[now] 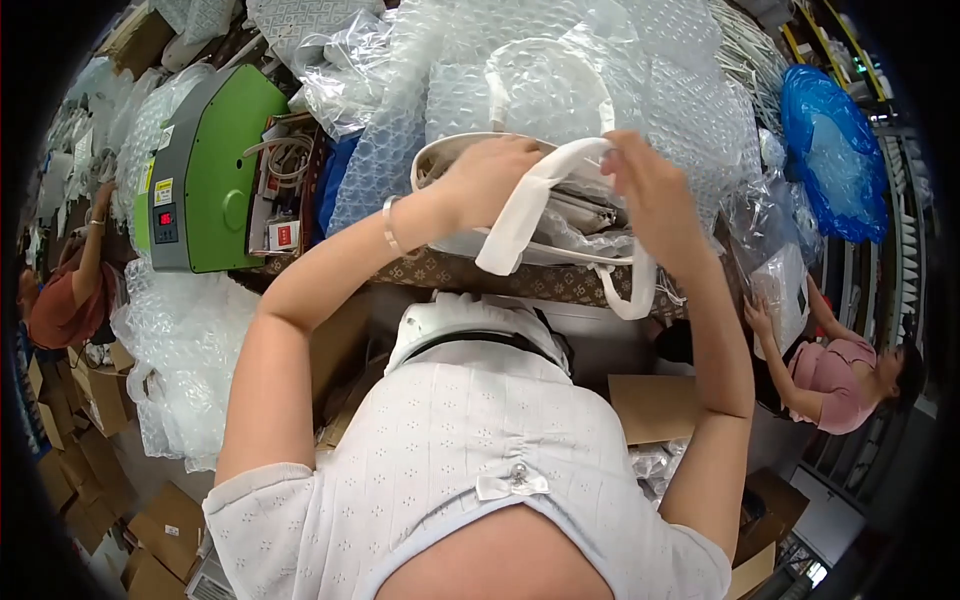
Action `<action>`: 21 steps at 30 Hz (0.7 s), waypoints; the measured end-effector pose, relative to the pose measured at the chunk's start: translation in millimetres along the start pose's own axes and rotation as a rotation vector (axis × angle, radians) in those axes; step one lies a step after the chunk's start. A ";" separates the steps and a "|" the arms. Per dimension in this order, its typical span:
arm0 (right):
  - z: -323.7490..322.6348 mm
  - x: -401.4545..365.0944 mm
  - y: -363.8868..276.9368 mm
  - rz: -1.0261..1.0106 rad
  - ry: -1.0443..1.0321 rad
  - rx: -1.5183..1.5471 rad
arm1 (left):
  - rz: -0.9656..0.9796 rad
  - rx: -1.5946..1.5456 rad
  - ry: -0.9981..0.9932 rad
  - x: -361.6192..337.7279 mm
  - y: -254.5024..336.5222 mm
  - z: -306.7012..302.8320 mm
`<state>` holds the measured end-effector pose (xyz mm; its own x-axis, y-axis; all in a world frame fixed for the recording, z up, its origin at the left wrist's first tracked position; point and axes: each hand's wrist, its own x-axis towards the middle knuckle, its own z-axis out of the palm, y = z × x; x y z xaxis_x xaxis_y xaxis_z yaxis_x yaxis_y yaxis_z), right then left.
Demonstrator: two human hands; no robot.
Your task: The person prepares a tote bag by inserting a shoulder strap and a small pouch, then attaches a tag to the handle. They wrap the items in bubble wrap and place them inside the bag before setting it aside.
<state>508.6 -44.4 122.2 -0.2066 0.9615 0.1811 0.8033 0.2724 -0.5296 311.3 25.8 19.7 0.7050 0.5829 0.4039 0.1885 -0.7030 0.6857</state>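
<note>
A white handbag (455, 243) stands on the bench edge in front of me, its mouth facing up. Clear plastic and a grey zipped part (585, 213) show inside. My left hand (492, 180) reaches over the bag's opening, and its fingertips are hidden. A wide white strap (525, 215) arches across the opening, one end hanging over the near side. At the strap's upper end, my right hand (645, 195) has its fingers closed around it. One thin white handle (497, 95) stands up at the far side; another handle (640, 290) droops over the near rim.
Bubble wrap (680, 110) covers the bench behind the bag. To the left stand a green machine (220, 170) with a red display and a box of small items (285, 235). A blue plastic bag (835, 150) lies at right. Co-workers (850, 375) are at both sides; cardboard boxes (165, 525) sit below.
</note>
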 end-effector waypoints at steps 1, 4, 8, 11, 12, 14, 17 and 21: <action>14.6 5.2 1.8 0.002 -0.046 0.007 | -0.019 -0.090 0.014 -3.8 -12.2 16.6; 49.3 14.0 5.0 0.021 -0.172 -0.022 | 0.041 0.457 -0.418 -19.7 -15.3 39.4; 113.8 -3.6 38.5 -0.102 -0.387 -0.383 | 0.081 -0.067 -0.467 -48.9 -1.8 22.4; 154.2 2.9 48.8 -0.105 -0.571 -0.630 | 0.048 0.163 -0.525 -68.9 13.9 20.2; 166.3 7.4 47.6 -0.018 -0.697 -0.708 | 0.037 0.277 -0.552 -74.4 17.4 19.3; 192.0 15.7 49.3 0.087 -0.824 -0.778 | 0.089 0.286 -0.461 -90.1 11.2 27.6; 218.3 29.5 56.3 0.126 -0.736 -0.787 | 0.211 0.305 -0.267 -98.1 4.4 28.3; 192.3 49.2 33.7 0.132 -0.814 -0.360 | -0.034 0.456 -0.606 -81.3 8.6 -27.9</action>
<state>418.1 19.0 -46.1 -0.3219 0.7492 -0.5788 0.9467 0.2614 -0.1881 236.5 -16.3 9.7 0.9211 0.3745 -0.1065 0.3884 -0.8639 0.3206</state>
